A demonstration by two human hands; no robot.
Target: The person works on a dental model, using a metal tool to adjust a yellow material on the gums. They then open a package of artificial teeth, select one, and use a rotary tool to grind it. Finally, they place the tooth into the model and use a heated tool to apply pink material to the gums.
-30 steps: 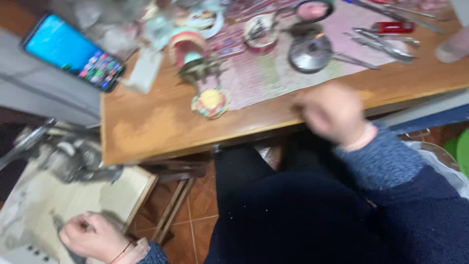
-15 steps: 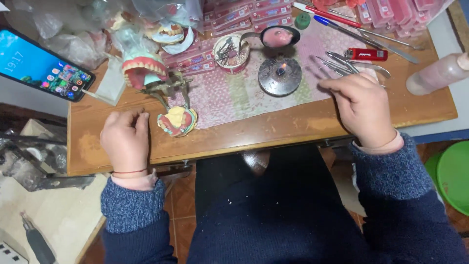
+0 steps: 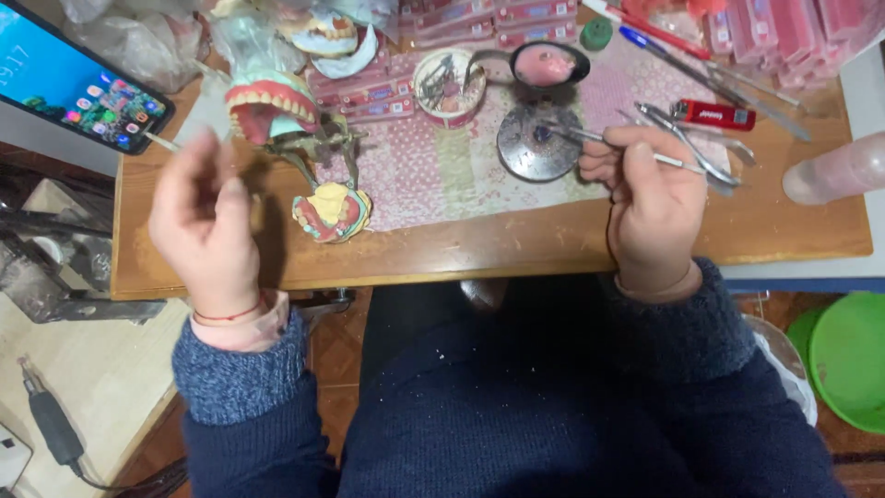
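The right hand (image 3: 654, 198) pinches a thin metal tool (image 3: 608, 143), fingers closed round its shaft so the tip reaches the small round metal dish (image 3: 537, 143) just to its left — a grip for fine control. The left hand (image 3: 205, 231) hovers over the near left of the wooden table (image 3: 516, 249), blurred, fingers loosely open and empty, near the denture model (image 3: 332, 210) — and the set of false teeth (image 3: 272, 103) stands farther back.
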